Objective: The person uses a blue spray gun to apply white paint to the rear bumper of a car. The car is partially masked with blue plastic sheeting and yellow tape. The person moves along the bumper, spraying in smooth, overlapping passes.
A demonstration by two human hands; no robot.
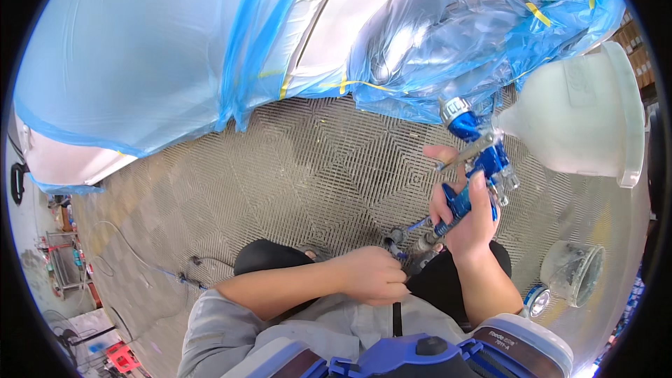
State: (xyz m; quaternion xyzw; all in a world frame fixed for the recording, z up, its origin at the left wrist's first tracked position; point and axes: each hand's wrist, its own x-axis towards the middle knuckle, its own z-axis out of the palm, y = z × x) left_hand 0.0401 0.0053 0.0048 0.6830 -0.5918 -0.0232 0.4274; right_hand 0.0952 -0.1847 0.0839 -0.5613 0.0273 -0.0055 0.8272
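My right hand (470,220) is wrapped round the handle of a blue spray gun (488,157), with fingers about its trigger. The gun is tilted, its silver nozzle towards the car. A large whitish paint cup (577,112) is fixed to the gun and leans out to the right. Over my lap, my left hand (374,275) is closed, palm turned away; what its fingers hold, if anything, is hidden. Just beyond it is a metal fitting with a small gauge-like part (396,239), close to the lower end of the gun's handle.
Ahead stands a car body (350,10) masked with blue plastic film (140,49) and yellow tape. By my right knee are a clear plastic tub (570,273) and a round lamp (537,301). A thin hose (140,255) crosses the grid floor (280,168) at left, near a rack (66,262).
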